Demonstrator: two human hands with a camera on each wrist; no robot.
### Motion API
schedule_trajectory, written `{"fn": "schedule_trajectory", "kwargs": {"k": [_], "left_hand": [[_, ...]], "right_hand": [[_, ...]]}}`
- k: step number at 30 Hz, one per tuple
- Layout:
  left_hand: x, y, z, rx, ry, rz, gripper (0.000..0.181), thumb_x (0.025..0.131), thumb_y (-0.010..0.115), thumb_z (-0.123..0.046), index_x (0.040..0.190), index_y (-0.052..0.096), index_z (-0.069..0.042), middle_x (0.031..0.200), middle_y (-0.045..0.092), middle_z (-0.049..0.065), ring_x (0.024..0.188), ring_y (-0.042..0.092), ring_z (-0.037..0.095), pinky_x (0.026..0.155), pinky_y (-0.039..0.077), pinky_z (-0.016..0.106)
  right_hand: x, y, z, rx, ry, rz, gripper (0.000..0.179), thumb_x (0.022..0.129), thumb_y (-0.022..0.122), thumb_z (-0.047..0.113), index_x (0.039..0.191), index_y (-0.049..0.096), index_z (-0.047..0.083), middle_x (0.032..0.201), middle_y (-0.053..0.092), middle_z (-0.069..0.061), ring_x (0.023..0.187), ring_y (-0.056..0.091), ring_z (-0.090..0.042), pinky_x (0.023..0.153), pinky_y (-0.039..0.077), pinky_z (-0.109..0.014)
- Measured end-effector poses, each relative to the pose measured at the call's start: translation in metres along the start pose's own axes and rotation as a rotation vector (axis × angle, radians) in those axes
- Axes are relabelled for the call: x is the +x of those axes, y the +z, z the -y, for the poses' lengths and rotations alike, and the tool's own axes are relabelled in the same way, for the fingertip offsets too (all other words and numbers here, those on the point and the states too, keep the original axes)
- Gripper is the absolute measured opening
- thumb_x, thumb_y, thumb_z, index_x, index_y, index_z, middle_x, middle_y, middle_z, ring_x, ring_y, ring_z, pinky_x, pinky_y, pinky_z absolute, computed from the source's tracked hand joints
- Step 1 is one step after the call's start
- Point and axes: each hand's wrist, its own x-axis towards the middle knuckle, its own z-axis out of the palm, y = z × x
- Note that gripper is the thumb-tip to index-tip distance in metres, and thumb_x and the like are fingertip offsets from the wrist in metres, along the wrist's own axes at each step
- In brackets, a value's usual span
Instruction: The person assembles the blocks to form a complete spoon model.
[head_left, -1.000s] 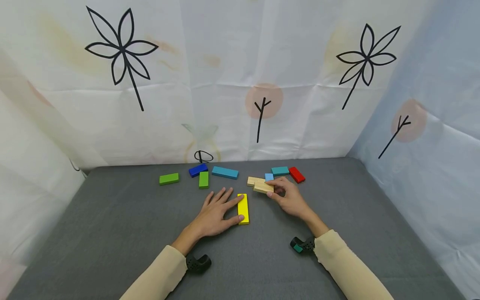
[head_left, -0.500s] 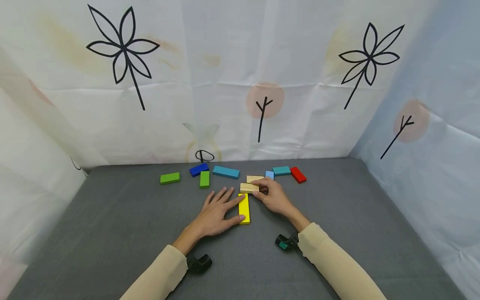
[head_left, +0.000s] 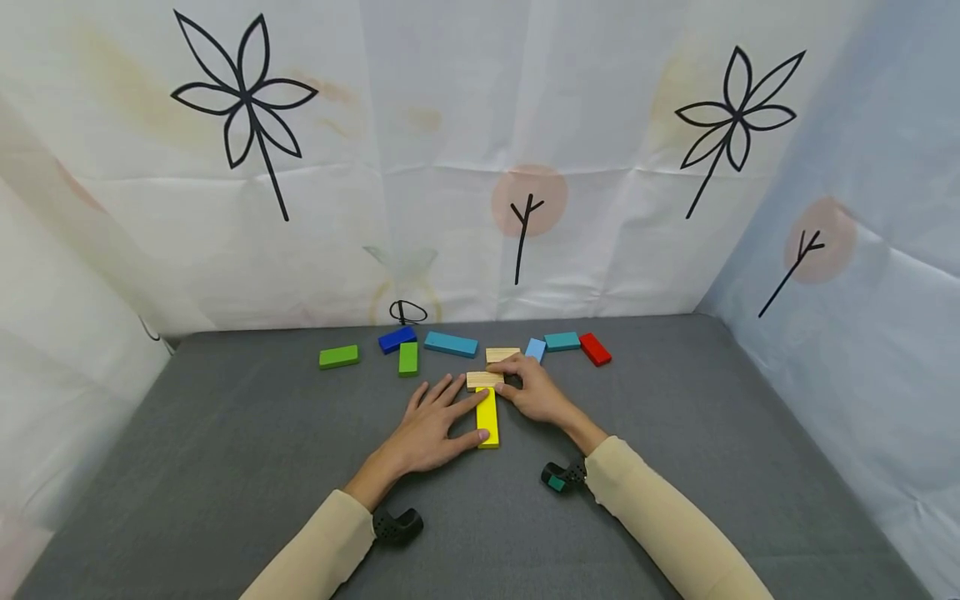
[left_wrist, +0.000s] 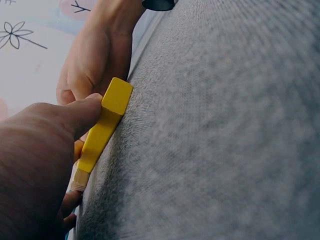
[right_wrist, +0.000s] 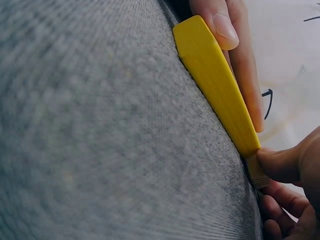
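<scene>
In the head view my left hand [head_left: 427, 433] lies spread on the table, its thumb and forefinger straight and resting on a yellow block [head_left: 487, 421]. My right hand [head_left: 536, 396] pinches a plain wooden block [head_left: 480, 380] between thumb and fingers. That block lies crosswise at the yellow block's far end, making a T shape. From the left wrist, the yellow block [left_wrist: 102, 135] runs lengthwise away with the wooden block [left_wrist: 80, 179] at its tip. The right wrist view has the right thumb at the junction of the yellow block [right_wrist: 215, 75] and the wooden block [right_wrist: 256, 172].
Behind the right hand lie another wooden block [head_left: 502, 355], a light blue block [head_left: 536, 348], a teal block [head_left: 562, 342] and a red block [head_left: 595, 349]. Farther left are a blue block [head_left: 451, 344], a dark blue block [head_left: 397, 339] and two green blocks [head_left: 339, 357].
My right hand has carried the wooden block leftward to the far end of the yellow block. The light blue block has turned slightly. My left hand has stayed in place.
</scene>
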Motion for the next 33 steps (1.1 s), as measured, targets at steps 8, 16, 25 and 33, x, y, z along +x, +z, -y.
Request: {"fn": "schedule_trajectory", "kwargs": {"k": [8, 16, 25, 33], "left_hand": [[0.0017, 0.0014, 0.0015, 0.003, 0.001, -0.014, 0.068, 0.098, 0.051, -0.064, 0.157, 0.04, -0.031, 0.167, 0.021, 0.009, 0.155, 0.014, 0.032, 0.12, 0.003, 0.062], [0.0006, 0.0028, 0.0025, 0.022, 0.016, -0.023, 0.069, 0.099, 0.05, -0.064, 0.158, 0.038, -0.031, 0.169, 0.017, 0.007, 0.154, 0.014, 0.032, 0.119, 0.003, 0.063], [-0.0002, 0.0054, 0.002, 0.059, 0.054, -0.037, 0.069, 0.101, 0.046, -0.062, 0.16, 0.035, -0.027, 0.169, 0.018, -0.002, 0.154, 0.016, 0.034, 0.118, 0.005, 0.065], [0.0002, 0.0079, 0.0031, 0.08, 0.079, -0.054, 0.068, 0.103, 0.043, -0.062, 0.16, 0.035, -0.025, 0.169, 0.019, -0.004, 0.153, 0.018, 0.033, 0.116, 0.005, 0.068]], "right_hand": [[-0.0015, -0.0008, -0.0008, 0.024, -0.003, 0.031, 0.037, 0.099, 0.063, 0.002, 0.136, 0.063, 0.0, 0.128, 0.058, -0.018, 0.122, 0.05, -0.037, 0.103, 0.04, -0.057], [-0.002, 0.0, -0.0013, 0.023, 0.0, 0.041, 0.039, 0.099, 0.063, 0.002, 0.138, 0.062, 0.002, 0.128, 0.057, -0.016, 0.121, 0.049, -0.036, 0.102, 0.037, -0.058], [-0.0037, -0.0002, -0.0023, 0.028, 0.021, 0.041, 0.041, 0.099, 0.063, 0.003, 0.14, 0.061, 0.003, 0.127, 0.058, -0.015, 0.12, 0.048, -0.035, 0.1, 0.037, -0.056], [-0.0046, -0.0004, -0.0023, 0.012, 0.029, 0.042, 0.039, 0.099, 0.063, 0.004, 0.139, 0.062, 0.004, 0.133, 0.057, -0.015, 0.127, 0.046, -0.037, 0.108, 0.03, -0.062]]}}
